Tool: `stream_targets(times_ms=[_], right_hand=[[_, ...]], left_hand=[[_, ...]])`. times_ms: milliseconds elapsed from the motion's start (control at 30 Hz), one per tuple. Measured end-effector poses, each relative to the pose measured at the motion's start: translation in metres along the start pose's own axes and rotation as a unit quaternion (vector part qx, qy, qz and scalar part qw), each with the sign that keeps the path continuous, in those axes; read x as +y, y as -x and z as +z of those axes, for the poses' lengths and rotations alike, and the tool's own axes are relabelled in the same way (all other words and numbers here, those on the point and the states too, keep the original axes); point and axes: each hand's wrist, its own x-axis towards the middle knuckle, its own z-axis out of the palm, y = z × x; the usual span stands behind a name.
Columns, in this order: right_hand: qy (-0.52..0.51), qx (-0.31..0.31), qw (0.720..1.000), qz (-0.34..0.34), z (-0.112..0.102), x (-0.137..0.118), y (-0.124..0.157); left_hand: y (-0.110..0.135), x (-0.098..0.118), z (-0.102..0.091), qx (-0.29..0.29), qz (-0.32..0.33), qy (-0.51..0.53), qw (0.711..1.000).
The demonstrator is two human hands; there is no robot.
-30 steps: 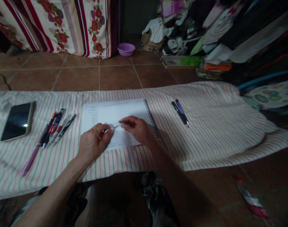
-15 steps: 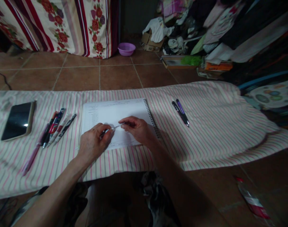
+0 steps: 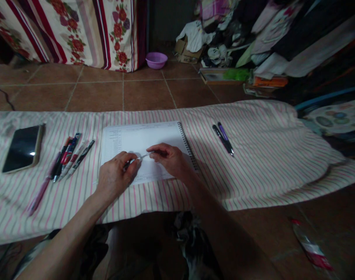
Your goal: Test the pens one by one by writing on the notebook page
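Note:
Over a spiral notebook [image 3: 148, 134] with printed lines on its open page, both hands are closed in a pinch. My left hand [image 3: 116, 170] grips a pen [image 3: 126, 165], its body mostly hidden by the fingers. A thin pale length, like a refill, spans the gap between the hands. My right hand [image 3: 170, 157] pinches the other end of it, where a dark pen part shows at the fingertips. I cannot tell whether the two parts are joined. Two pens, one black [image 3: 222, 140] and one purple [image 3: 223, 131], lie together right of the notebook.
Several pens [image 3: 68, 157] lie in a bunch left of the notebook, beside a phone [image 3: 22, 148]. A striped cloth [image 3: 268, 155] covers the low table. On the tiled floor are a purple basin [image 3: 156, 61] and a bottle [image 3: 311, 247]; clothes are piled at the back right.

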Motion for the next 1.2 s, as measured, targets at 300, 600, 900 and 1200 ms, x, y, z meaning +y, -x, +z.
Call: stream_targets(times_ms=[300, 600, 900, 1200], right_hand=[[0.005, -0.003, 1.0, 0.0, -0.0002, -0.0021, 0.0008], [0.007, -0.002, 1.0, -0.001, 0.0009, -0.0009, 0.0004], [-0.002, -0.006, 1.0, -0.001, 0.0033, 0.0008, 0.0002], [0.014, -0.018, 1.0, -0.017, 0.0065, -0.001, 0.0019]], left_hand=[[0.0005, -0.0003, -0.0007, -0.006, -0.005, 0.002, 1.0], [-0.0003, 0.0013, -0.0014, -0.008, -0.003, -0.003, 1.0], [0.0001, -0.0002, 0.0008, -0.008, 0.012, -0.028, 1.0], [0.0001, 0.0003, 0.0006, -0.013, 0.018, -0.034, 0.999]])
